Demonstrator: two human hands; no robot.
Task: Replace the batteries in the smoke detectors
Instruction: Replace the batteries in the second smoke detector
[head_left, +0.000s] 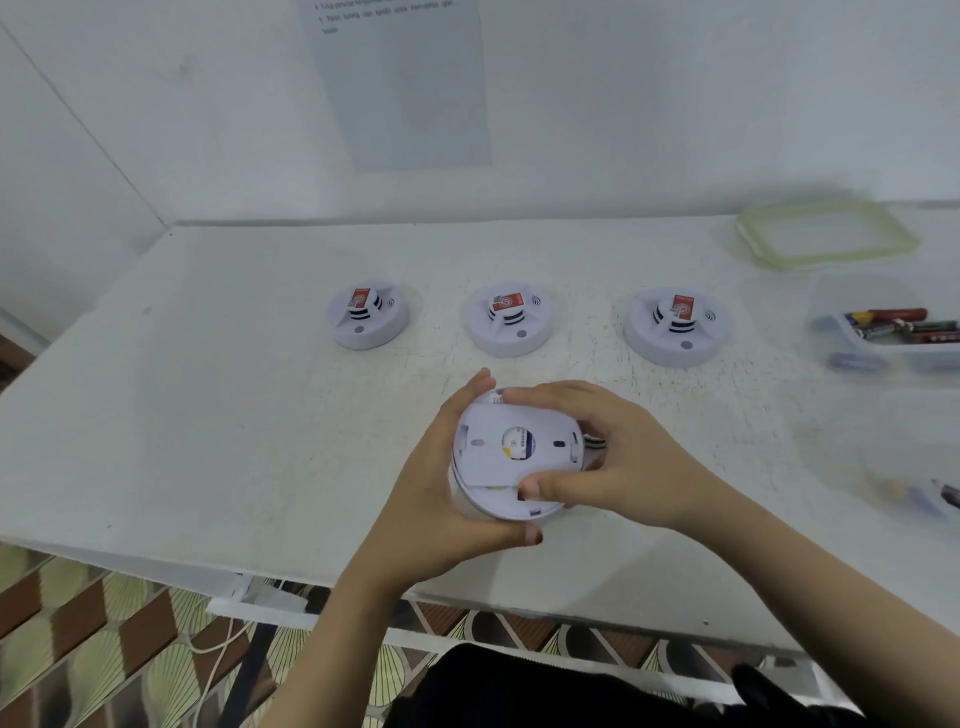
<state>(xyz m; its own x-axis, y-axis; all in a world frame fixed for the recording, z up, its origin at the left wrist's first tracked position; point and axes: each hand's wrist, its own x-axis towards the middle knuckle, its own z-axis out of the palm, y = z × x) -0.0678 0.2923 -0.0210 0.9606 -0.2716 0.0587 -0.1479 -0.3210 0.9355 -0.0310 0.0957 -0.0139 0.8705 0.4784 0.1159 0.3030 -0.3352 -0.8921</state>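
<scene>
Bench view, head camera.

- 1 smoke detector, the held detector, is above the near edge of the table, turned so its flat back faces the camera. A round label shows in the centre of the back plate. The plate looks slightly offset from the body along the lower edge.
- Left hand: fingers curled round the left rim of the held detector, thumb under the near edge, 1 fingertip over the far edge. Grip is clamped on the body.
- Right hand: fingers wrapped over the far right rim, thumb pressed on the lower part of the back plate. Also clamped on the held detector.
- 3 more units stand in a row farther back on the table, well apart from each other, sensor side up, each with a red label on top: left detector, middle detector, right detector.
- Far right: a clear tub holding several batteries, red and dark casings; the count cannot be read.
- Behind the tub lies a clear lid with a green rim, flat on the table.
- A printed sheet is fixed to the wall behind; the text is too blurred to read.
</scene>
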